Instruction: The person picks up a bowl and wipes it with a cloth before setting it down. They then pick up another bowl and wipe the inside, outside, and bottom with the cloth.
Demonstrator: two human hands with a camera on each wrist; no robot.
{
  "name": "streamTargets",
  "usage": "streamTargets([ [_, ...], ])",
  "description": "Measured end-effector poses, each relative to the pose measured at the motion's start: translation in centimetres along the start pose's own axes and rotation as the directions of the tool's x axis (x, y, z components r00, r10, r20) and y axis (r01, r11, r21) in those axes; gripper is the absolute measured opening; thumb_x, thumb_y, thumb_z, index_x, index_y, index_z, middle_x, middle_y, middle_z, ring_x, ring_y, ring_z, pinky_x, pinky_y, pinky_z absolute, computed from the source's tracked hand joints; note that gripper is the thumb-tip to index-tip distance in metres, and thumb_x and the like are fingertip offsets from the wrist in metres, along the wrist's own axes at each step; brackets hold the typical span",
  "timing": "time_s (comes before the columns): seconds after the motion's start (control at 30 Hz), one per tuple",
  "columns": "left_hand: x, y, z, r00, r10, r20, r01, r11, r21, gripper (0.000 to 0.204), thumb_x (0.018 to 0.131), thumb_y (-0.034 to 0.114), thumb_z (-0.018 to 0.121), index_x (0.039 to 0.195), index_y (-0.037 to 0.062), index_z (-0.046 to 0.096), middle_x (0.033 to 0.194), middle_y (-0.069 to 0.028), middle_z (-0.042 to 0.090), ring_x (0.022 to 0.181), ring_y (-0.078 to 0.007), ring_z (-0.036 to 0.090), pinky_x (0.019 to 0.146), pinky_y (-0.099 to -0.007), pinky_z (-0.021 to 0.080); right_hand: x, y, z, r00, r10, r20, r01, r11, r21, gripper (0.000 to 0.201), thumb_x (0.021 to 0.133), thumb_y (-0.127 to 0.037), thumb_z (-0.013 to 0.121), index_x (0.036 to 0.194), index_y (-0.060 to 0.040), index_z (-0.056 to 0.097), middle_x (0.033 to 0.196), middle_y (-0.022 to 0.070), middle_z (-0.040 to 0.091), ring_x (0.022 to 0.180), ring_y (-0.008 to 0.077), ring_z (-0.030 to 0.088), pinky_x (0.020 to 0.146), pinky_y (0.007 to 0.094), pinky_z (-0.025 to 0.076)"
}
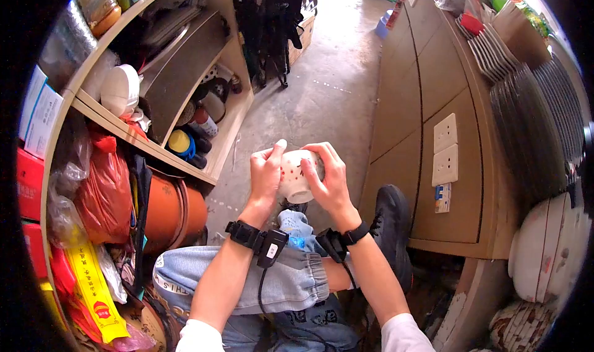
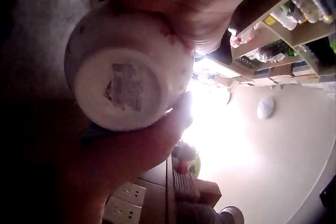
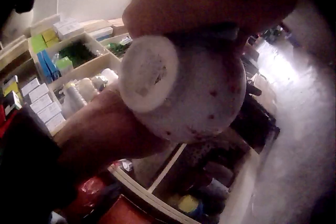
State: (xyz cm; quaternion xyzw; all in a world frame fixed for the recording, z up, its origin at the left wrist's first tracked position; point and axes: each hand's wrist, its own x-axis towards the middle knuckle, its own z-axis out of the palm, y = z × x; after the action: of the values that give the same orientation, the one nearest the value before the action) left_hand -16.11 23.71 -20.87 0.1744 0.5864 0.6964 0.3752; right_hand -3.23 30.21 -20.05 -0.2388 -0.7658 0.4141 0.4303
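Note:
A white bowl [image 1: 293,177] with small red marks is held up between both hands, above the person's knees. My left hand [image 1: 266,173] grips its left side, with the thumb up at the rim. On the other side my right hand [image 1: 330,177] grips it, fingers over the top edge and thumb across the wall. The foot of the bowl [image 2: 122,88] faces the left wrist camera and bears a printed mark. In the right wrist view the bowl [image 3: 195,92] is tilted, its foot ring toward the camera. The inside of the bowl is hidden.
Wooden shelves [image 1: 226,126] with jars and bags stand at left, an orange bucket [image 1: 164,212] below them. On the right is a brown cabinet [image 1: 396,129] with sockets; stacked dark plates [image 1: 529,129] lie on top. Concrete floor [image 1: 309,104] runs ahead.

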Motion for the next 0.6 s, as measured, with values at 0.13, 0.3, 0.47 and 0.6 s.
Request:
streamTargets([
  [0.13,-0.09,-0.27,-0.04,0.998,-0.049,0.041,0.054,0.991,-0.122,0.037,0.094,0.032,0.064,0.065,0.0089,0.061,0.062,0.0025,0.059,0.052,-0.0066,0.056,0.047,-0.0238,0.044,-0.15,-0.13,-0.06,0.999,0.006,-0.053,-0.006,1.0,-0.002,0.018,0.09,-0.014,0.063,0.099,0.001,0.064,0.092,0.017,0.063,0.084,0.0315,0.064,0.077,0.0355,0.051],
  [0.3,-0.14,-0.06,-0.41,0.994,-0.101,0.046,0.109,0.972,-0.208,0.024,0.092,0.032,0.064,0.08,0.0114,0.061,0.073,-0.0018,0.064,0.057,-0.0117,0.063,0.054,-0.0276,0.053,-0.26,-0.12,0.37,0.99,-0.039,-0.137,0.046,0.998,0.049,0.019,0.09,-0.012,0.061,0.103,-0.0002,0.067,0.091,0.0155,0.063,0.083,0.0281,0.064,0.076,0.0346,0.05],
  [0.47,-0.21,-0.36,-0.57,0.985,-0.141,0.097,0.163,0.944,-0.287,0.026,0.094,0.035,0.058,0.086,0.0108,0.063,0.078,-0.0041,0.068,0.065,-0.0152,0.069,0.058,-0.03,0.056,-0.45,-0.25,0.55,0.976,-0.092,-0.197,0.108,0.992,0.068,0.024,0.09,-0.013,0.059,0.108,-0.0004,0.068,0.092,0.0145,0.063,0.083,0.0261,0.063,0.076,0.0349,0.05],
  [0.6,-0.32,-0.05,0.03,0.964,-0.224,0.145,0.265,0.864,-0.429,0.03,0.097,0.035,0.053,0.089,0.0089,0.065,0.082,-0.0048,0.07,0.071,-0.0164,0.07,0.063,-0.0308,0.057,-1.0,0.27,0.81,0.965,-0.015,-0.262,0.04,0.995,0.094,0.024,0.092,-0.019,0.058,0.105,0.001,0.065,0.088,0.0128,0.063,0.081,0.0215,0.061,0.075,0.0328,0.048],
])
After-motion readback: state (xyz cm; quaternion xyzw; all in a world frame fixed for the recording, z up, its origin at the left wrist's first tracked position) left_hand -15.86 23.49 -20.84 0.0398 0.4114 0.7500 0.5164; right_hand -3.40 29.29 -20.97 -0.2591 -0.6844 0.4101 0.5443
